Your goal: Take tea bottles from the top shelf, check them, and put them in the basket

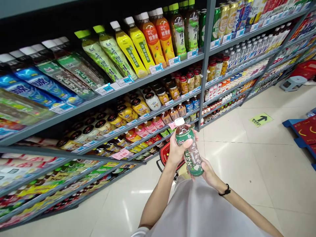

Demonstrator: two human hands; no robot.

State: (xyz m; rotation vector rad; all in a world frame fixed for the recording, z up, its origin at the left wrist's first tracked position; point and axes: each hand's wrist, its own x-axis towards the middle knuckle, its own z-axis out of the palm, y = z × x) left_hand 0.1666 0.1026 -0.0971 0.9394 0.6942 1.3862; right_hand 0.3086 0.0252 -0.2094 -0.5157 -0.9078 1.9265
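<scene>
We had the green-labelled bottle (194, 158) tilted in front of us, clear of the shelf's front edge. Our left hand (177, 149) gripped its upper half, thumb across the label; our right hand (208, 172) braced the lower right side, its fingers partly hidden behind. The white cap (179, 121) was on. Smooth plastic, we judged, might slide down if the left grip loosened while the right only steadied the base; it could then strike the red basket (165, 154) below or the tiled floor (237, 177). Swung left, it might knock the front edge of the jar shelf (133, 122). The basket, partly hidden by our left arm, stood near that shelving's foot and crowded our way forward. A blue pallet (293, 131) narrowed the aisle's right side, beyond a green arrow sign (261, 119).
</scene>
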